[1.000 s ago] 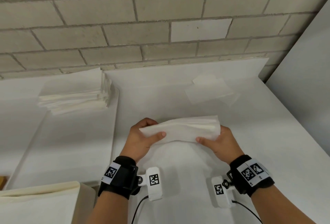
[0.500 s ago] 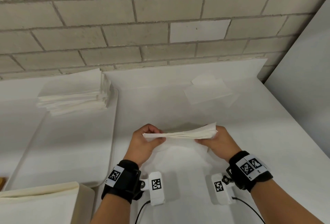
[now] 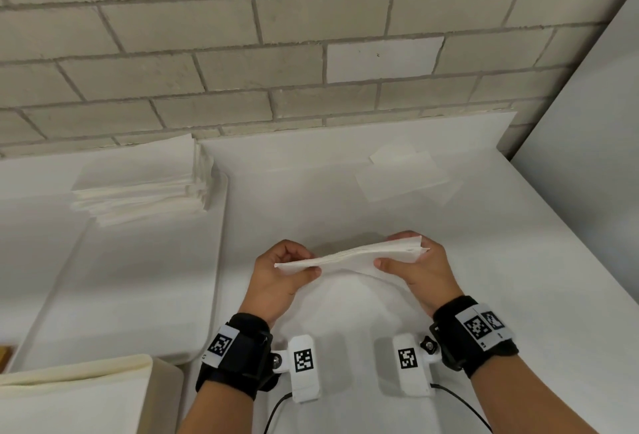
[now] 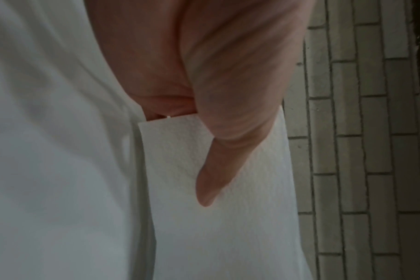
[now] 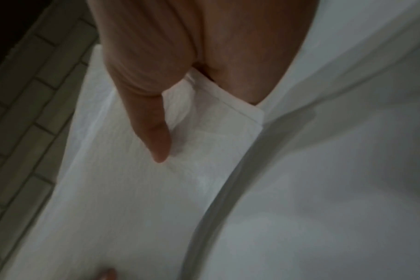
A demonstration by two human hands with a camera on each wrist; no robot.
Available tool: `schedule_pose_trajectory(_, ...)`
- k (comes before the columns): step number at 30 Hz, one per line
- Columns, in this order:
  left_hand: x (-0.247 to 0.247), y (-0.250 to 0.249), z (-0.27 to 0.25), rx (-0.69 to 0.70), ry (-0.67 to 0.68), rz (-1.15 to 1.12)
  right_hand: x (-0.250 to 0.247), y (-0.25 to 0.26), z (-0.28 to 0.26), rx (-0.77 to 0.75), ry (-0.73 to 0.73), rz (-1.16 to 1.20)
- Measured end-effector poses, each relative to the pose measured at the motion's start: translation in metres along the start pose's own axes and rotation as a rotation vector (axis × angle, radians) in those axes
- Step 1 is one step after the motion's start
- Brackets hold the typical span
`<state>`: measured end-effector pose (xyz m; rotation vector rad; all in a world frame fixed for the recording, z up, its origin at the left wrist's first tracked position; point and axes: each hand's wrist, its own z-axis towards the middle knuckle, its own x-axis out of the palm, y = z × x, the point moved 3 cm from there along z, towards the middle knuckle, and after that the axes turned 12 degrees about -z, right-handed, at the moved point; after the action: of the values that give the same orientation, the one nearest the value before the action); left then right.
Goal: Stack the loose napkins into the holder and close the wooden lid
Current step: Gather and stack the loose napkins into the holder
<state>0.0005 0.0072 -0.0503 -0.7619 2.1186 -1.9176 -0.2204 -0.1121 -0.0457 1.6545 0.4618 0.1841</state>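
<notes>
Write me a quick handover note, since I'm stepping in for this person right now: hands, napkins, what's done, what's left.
Left hand: pinches the left end of the napkin bundle, thumb on top.
Right hand: pinches the right end; both grips look firm.
The bundle is held above the white table.
A taller napkin stack sits on the tray at left; a few loose napkins lie at the table's far right.
No holder or wooden lid can be identified in view.
Left: gather the rest, load the holder, close the lid.
</notes>
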Motion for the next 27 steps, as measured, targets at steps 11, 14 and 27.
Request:
schedule_pose_trajectory(11, -0.004, -0.01, 0.011, 0.007, -0.044, -0.045, 0.002, 0.004, 0.009, 0.022, 0.189, -0.276)
schedule_pose_trajectory(14, -0.006, -0.016, 0.011, -0.032, -0.032, -0.076, 0.002, 0.01, 0.008, 0.037, 0.207, -0.2)
schedule_pose_trajectory(27, 0.028, -0.045, 0.01, -0.187, 0.441, 0.242, -0.003, 0.062, 0.002, 0.006, 0.506, -0.307)
